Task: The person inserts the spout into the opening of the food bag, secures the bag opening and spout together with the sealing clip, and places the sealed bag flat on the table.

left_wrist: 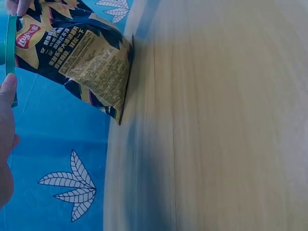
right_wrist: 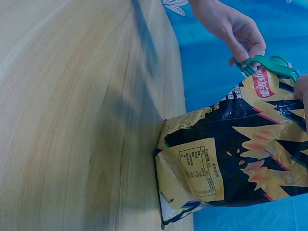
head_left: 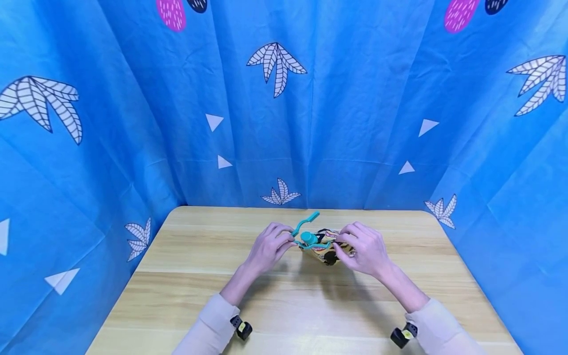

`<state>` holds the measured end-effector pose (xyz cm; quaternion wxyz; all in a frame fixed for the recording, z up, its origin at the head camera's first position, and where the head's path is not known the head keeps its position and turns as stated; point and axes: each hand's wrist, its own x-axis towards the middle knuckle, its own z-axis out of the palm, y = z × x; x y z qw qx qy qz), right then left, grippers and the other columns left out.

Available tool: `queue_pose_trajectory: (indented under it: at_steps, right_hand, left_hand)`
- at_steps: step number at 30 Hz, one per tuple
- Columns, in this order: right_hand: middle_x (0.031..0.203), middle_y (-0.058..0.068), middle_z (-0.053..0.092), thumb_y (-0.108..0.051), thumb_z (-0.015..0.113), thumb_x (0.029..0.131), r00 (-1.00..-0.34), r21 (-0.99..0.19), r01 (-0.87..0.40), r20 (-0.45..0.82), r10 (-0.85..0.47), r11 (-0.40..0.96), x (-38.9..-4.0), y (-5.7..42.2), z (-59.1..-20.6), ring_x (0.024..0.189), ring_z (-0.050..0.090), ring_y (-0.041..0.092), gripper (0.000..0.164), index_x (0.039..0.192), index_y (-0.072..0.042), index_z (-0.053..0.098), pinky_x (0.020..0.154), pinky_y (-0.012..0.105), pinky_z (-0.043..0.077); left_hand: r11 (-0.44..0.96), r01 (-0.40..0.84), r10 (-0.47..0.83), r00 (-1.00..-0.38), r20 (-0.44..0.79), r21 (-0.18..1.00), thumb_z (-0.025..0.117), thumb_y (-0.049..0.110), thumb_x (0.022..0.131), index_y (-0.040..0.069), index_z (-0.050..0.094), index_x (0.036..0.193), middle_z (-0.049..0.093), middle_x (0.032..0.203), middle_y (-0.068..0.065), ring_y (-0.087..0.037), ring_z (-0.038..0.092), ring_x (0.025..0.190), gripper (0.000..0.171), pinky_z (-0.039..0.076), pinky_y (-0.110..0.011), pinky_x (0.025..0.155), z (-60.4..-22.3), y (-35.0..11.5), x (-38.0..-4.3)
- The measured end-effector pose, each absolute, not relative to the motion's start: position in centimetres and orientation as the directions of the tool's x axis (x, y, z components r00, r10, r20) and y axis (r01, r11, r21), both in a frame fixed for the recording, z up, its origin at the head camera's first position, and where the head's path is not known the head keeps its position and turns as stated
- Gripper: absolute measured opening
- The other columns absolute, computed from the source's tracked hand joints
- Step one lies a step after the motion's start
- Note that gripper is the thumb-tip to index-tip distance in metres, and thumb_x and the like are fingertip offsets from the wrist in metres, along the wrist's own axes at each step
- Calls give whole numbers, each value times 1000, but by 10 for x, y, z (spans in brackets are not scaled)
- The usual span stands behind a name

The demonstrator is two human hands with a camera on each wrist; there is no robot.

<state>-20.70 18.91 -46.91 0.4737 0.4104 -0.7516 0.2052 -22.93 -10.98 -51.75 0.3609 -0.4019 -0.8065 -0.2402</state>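
Note:
A black-and-gold Lay's chip bag stands upright on the table between my hands, its bottom edge on the wood in both wrist views. At its top is a teal bag clip with a round cap. The clip's two arms are spread apart, one along the bag's top edge and the other angled away toward the back. My left hand pinches the clip at its joined end, thumb and fingertips together. On the other side, my right hand pinches the bag's top corner, near the clip arm's free end.
The light wooden table has rounded back corners. Blue curtains with leaf prints hang right behind it and along both sides. Each sleeve cuff carries a small black wrist camera, one of them at the left wrist.

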Motion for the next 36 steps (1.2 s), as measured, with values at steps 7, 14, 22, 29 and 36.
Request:
queue_pose_trajectory:
  at_steps: [7, 14, 22, 29, 36]
  right_hand:
    - [79, -2, 70, -25, 67, 86, -213, 81, -811, 881, -422, 580, -207, 190, -468, 67, 63, 15, 13, 79, -17, 74, 51, 30, 52]
    - [80, -4, 71, -25, 67, 87, -215, 76, -816, 880, -423, 574, -208, 190, -469, 68, 64, 15, 12, 80, -19, 74, 52, 30, 52]
    - [80, -3, 71, -24, 68, 85, -214, 80, -815, 880, -425, 574, -207, 191, -472, 69, 64, 15, 10, 80, -18, 74, 52, 30, 52]
    - [81, -3, 71, -24, 67, 87, -211, 82, -814, 880, -425, 575, -206, 190, -471, 69, 64, 14, 12, 83, -18, 76, 52, 29, 52]
    - [81, -4, 71, -24, 67, 88, -213, 76, -818, 880, -424, 570, -206, 191, -470, 69, 63, 14, 13, 86, -18, 77, 53, 29, 52]
  left_hand:
    - [563, 821, 484, -418, 768, 92, 83, 18, 86, 15, 74, 95, 75, 111, -4, -20, 66, 104, 13, 59, -32, 88, -517, -107, -230]
    - [571, 812, 488, -455, 745, 123, 78, 21, 92, 16, 74, 96, 75, 113, -3, -20, 66, 106, 8, 59, -33, 91, -517, -106, -231]
    - [574, 813, 488, -434, 757, 96, 79, 21, 90, 15, 74, 97, 76, 112, -4, -21, 66, 105, 11, 58, -33, 90, -515, -104, -231]
    - [583, 803, 479, -463, 746, 124, 78, 23, 91, 15, 74, 97, 76, 111, -4, -20, 66, 105, 11, 58, -32, 90, -513, -102, -231]
    - [585, 801, 478, -465, 745, 125, 81, 21, 89, 15, 74, 97, 76, 111, -5, -19, 66, 105, 12, 59, -32, 89, -514, -102, -232]
